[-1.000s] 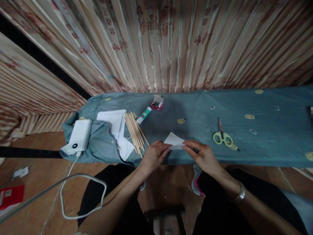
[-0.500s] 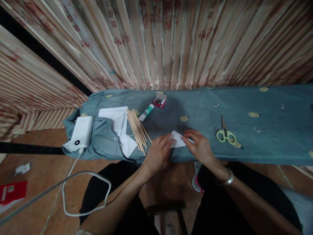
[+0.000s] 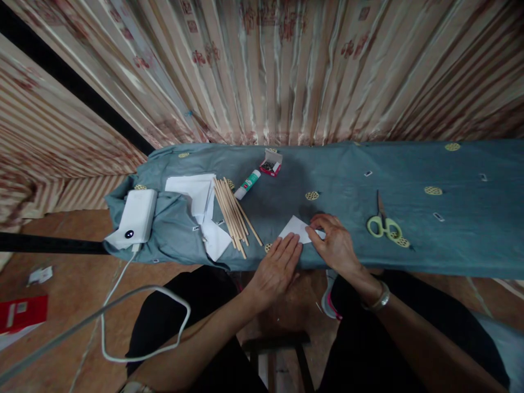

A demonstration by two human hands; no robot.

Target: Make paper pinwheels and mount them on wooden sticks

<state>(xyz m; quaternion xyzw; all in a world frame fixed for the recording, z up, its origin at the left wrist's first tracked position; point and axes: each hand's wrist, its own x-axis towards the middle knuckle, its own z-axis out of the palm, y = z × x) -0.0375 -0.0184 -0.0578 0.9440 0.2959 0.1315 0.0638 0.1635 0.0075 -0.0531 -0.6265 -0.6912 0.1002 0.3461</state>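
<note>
A small folded white paper lies near the front edge of a table covered in blue-grey cloth. My left hand lies flat with its fingers stretched out, the fingertips on the paper's near corner. My right hand rests on the paper's right side with fingers curled and pressed down on it. A metal bracelet sits on my right wrist.
Green-handled scissors lie right of my hands. To the left are a bundle of wooden sticks, white paper sheets, a glue stick, a small red box and a white power bank with a cable. A curtain hangs behind.
The paper was held up in both hands over the table edge; now it lies flat on the cloth. My left hand has opened and flattened, and my right presses on it.
</note>
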